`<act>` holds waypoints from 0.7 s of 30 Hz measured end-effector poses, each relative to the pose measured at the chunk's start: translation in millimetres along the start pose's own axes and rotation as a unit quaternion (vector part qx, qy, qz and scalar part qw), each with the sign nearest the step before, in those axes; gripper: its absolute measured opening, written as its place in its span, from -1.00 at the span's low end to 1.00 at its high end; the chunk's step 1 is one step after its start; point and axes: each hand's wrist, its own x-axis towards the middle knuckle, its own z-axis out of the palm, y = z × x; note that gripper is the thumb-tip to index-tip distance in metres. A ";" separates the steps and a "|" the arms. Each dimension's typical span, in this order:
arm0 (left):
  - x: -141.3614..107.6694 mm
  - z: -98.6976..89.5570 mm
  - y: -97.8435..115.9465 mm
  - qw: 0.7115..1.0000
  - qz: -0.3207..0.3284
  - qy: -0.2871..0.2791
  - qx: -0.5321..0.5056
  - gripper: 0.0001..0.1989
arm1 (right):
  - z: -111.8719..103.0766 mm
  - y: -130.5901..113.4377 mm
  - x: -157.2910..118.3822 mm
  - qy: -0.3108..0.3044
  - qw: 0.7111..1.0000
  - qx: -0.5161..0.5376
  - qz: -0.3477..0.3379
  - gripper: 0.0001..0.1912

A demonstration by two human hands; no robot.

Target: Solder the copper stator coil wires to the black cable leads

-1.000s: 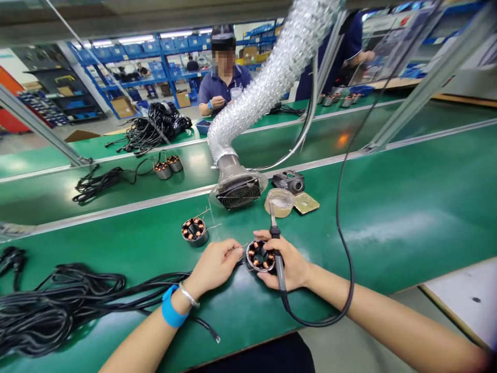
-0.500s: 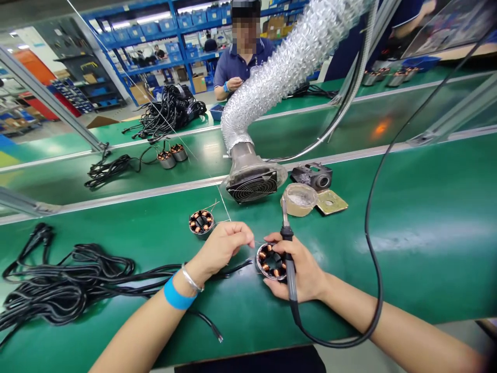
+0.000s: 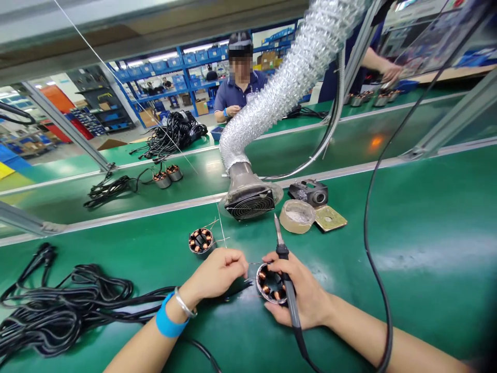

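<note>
My right hand [image 3: 306, 292] is closed around a round motor stator [image 3: 261, 293] with copper windings. The same hand grips a soldering iron [image 3: 289, 296], its metal tip pointing up and away from me. To the left, my left hand [image 3: 222, 273] is closed, with finger and thumb pinching a thin lead wire [image 3: 254, 263] that runs out from the stator's rim. Under and beside that hand lie black cables [image 3: 128, 306] with stripped ends. A second stator [image 3: 201, 241] stands just beyond my left hand, its thin wires sticking out.
A fume extractor [image 3: 252, 203] on a silver duct [image 3: 267, 98] hangs ahead. Behind the iron are a round tub [image 3: 297, 216], a soldering-iron stand [image 3: 309, 192] and a yellowish pad [image 3: 330, 218]. Co-workers [image 3: 241, 93] stand across the bench, near more stators [image 3: 162, 180] and cables [image 3: 171, 133].
The view has tilted upward, so the bench sits lower in it. My left hand has drawn slightly left, away from the stator, with the wire stretched between. My right hand keeps its hold.
</note>
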 end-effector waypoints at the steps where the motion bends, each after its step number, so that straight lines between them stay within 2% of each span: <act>1: 1.7 0.7 0.6 1.000 0.005 -0.008 -0.014 -0.82 | 0.3 -0.2 0.2 0.001 1.000 -0.001 -0.001 -0.36; 4: 7.1 5.7 1.8 0.994 -0.013 -0.029 -0.106 -0.81 | 2.5 0.7 0.5 0.012 1.000 0.000 -0.010 -0.35; 7: 11.7 14.0 4.3 0.968 -0.072 -0.038 -0.237 -0.74 | 5.7 3.6 0.1 0.021 0.999 0.009 -0.022 -0.34; 9: 11.7 17.9 5.7 0.957 -0.084 -0.032 -0.276 -0.69 | 7.2 5.5 -0.1 0.022 0.999 0.011 -0.020 -0.33; 11: 7.4 17.9 5.2 0.972 -0.054 -0.011 -0.229 -0.64 | 7.7 6.2 0.2 0.026 1.000 0.006 -0.016 -0.33; 13: -1.2 14.1 2.0 0.992 -0.018 0.006 -0.121 -0.62 | 7.3 5.8 1.2 0.034 0.999 0.000 -0.018 -0.33; 16: -16.3 5.9 -4.2 1.000 -0.009 -0.002 -0.002 -0.60 | 6.3 4.1 3.0 0.037 0.999 -0.001 -0.027 -0.32; 21: -21.4 5.7 0.4 1.000 0.004 -0.011 0.002 -0.52 | 3.6 0.7 2.8 0.026 0.999 -0.011 -0.026 -0.32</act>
